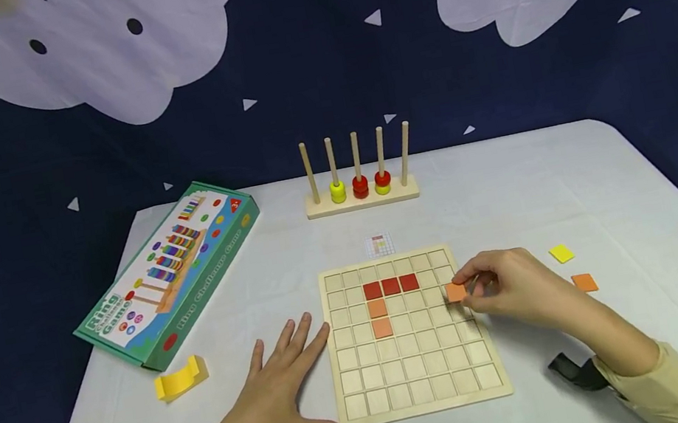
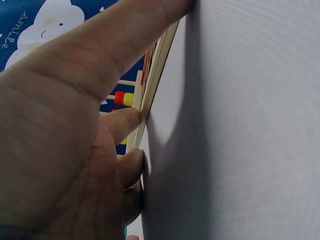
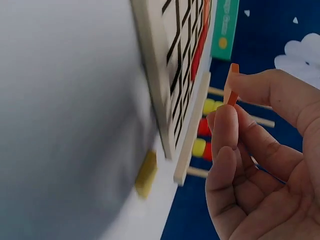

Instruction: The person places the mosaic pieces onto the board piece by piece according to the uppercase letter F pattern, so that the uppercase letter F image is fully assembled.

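A wooden grid board [image 1: 412, 364] lies on the white table. Three red square tiles [image 1: 390, 286] sit in a row near its top, and two orange tiles [image 1: 382, 328] run down below the leftmost red one. My right hand [image 1: 505, 288] pinches another orange tile [image 1: 456, 291] between thumb and fingers, over the board's right edge; the right wrist view shows that tile [image 3: 231, 85] held on edge. My left hand [image 1: 282, 393] is spread on the table, its thumb and index fingertips touching the board's left edge. A small pattern card [image 1: 380, 245] lies just beyond the board.
A yellow tile [image 1: 561, 253] and an orange tile [image 1: 584, 283] lie to the right. Behind the board stands a peg rack [image 1: 362, 196] with yellow and red rings. At left are a green game box [image 1: 168, 277] and a yellow curved block [image 1: 181, 378].
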`<action>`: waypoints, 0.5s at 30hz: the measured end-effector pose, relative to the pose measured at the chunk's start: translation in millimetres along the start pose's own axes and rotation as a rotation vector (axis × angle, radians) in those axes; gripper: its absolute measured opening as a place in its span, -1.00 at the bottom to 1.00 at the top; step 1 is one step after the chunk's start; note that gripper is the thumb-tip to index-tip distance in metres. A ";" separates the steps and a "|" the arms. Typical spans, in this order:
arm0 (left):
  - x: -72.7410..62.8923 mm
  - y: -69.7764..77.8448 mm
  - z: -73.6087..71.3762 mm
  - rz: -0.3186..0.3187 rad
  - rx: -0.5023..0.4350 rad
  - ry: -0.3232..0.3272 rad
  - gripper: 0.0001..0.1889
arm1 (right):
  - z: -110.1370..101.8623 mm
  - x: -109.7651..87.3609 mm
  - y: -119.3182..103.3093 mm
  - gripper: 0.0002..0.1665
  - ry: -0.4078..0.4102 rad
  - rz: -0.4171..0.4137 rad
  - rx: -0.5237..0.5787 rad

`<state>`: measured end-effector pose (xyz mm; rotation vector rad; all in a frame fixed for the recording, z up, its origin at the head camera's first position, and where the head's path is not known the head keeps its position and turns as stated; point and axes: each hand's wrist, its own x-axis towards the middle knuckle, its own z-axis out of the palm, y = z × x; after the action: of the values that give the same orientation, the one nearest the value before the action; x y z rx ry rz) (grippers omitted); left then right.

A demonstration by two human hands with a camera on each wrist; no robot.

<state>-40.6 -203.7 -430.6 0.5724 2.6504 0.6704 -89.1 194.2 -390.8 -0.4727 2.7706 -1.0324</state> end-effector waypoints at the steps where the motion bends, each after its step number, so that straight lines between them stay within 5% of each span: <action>1: 0.0 0.2 -0.4 0.000 -0.002 -0.003 0.39 | 2.2 1.6 -1.8 -0.75 -0.019 -0.006 0.021; 15: -0.3 -0.6 -0.5 0.008 0.004 -0.004 0.39 | 31.5 13.7 -25.7 -0.79 -0.147 -0.139 0.107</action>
<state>-40.8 -204.6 -430.5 0.5856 2.6478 0.6662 -88.1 151.9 -398.0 -0.7034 2.5694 -1.1200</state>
